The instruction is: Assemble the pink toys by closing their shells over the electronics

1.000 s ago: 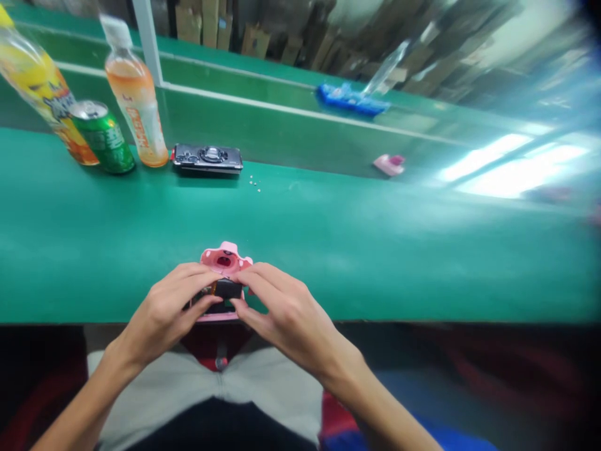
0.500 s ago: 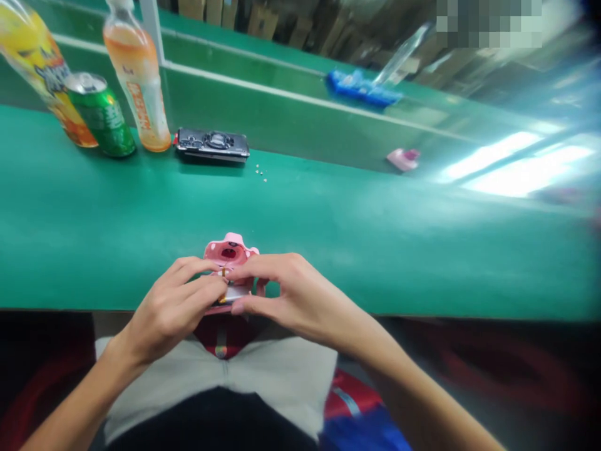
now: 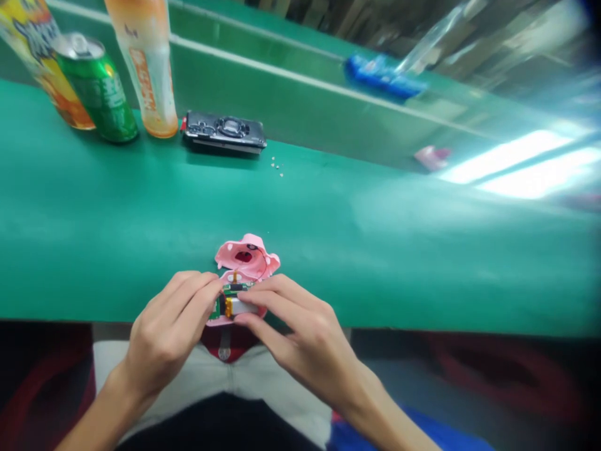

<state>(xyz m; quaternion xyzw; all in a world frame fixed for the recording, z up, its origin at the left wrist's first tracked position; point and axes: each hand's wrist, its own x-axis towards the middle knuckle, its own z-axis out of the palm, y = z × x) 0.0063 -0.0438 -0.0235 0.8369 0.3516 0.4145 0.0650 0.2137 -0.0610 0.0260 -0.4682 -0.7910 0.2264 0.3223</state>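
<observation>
A pink plastic toy camera shell [image 3: 247,257] lies open near the front edge of the green workbench [image 3: 94,207]. Its lower half holds a small green circuit board [image 3: 231,289] and a silver battery [image 3: 239,307] with yellow tape, joined by thin wires. My left hand [image 3: 169,332] grips the shell's left side, with fingertips at the board. My right hand [image 3: 300,332] holds the right side, with fingers over the battery's end. The hands hide part of the lower shell.
At the bench's far side stand a green drink can [image 3: 96,88], an orange drink bottle [image 3: 145,62], and a yellow bottle [image 3: 35,44]. A black and silver camera part [image 3: 224,131] and several tiny screws [image 3: 277,166] lie nearby. A pink piece [image 3: 432,158] and blue object [image 3: 385,78] lie beyond.
The view has tipped downward and shifted. The pink shell has turned slightly clockwise, and my fingers have parted, showing more of the circuit board and battery.
</observation>
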